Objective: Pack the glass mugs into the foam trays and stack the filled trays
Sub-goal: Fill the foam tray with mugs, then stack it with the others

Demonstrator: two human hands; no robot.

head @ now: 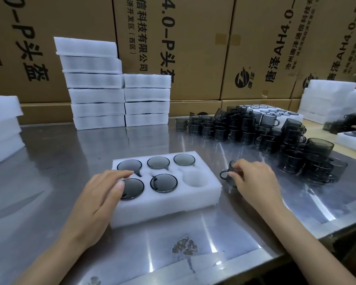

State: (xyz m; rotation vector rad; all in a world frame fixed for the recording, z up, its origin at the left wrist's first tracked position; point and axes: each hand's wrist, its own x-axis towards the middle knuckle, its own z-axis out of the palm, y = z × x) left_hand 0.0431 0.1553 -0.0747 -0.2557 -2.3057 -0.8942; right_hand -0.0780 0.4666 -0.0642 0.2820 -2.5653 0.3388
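A white foam tray [169,204] lies in front of me on the steel table. Several smoky glass mugs sit in its pockets; the near right pocket [194,178] holds none. My left hand [100,196] rests flat on the tray's left end, fingers straight, partly over the near left mug [135,188]. Just right of the tray, my right hand [253,179] grips a loose mug [229,171] that stands on the table, its handle pointing left.
A heap of loose grey mugs [265,132] spreads across the right of the table. Two stacks of foam trays [115,95] stand behind, more foam [2,128] at the left edge and far right [327,97]. Cardboard boxes wall the back. Another person's hand shows far right.
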